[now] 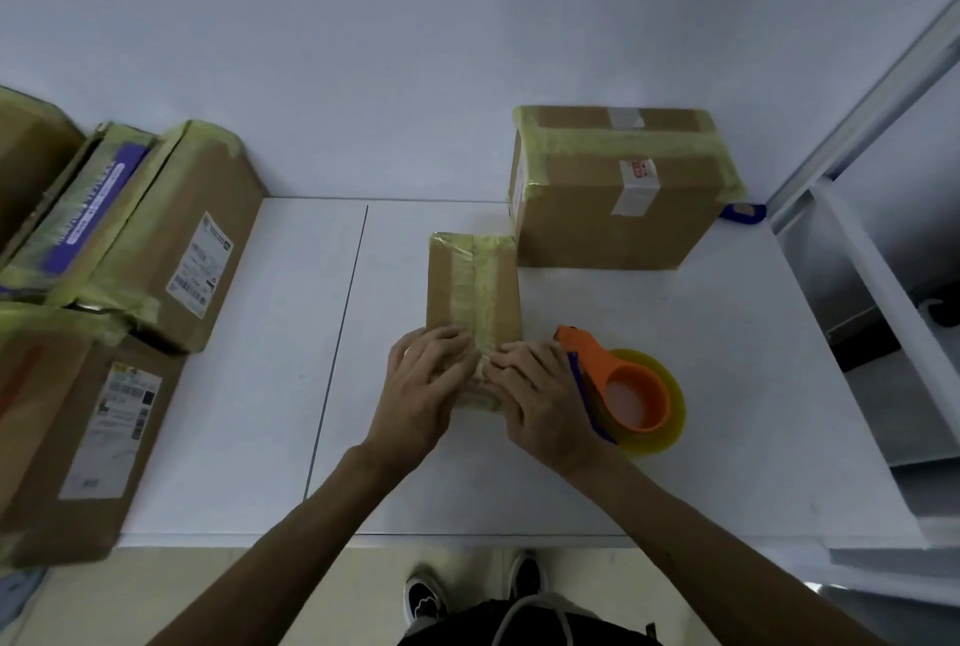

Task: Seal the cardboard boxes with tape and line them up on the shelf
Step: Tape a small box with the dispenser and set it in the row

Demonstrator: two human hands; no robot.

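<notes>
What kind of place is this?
Likely a parcel packing area: taped cardboard boxes with shipping labels on a white table, an orange tape dispenser beside the right hand, and a shelf at the right.
</notes>
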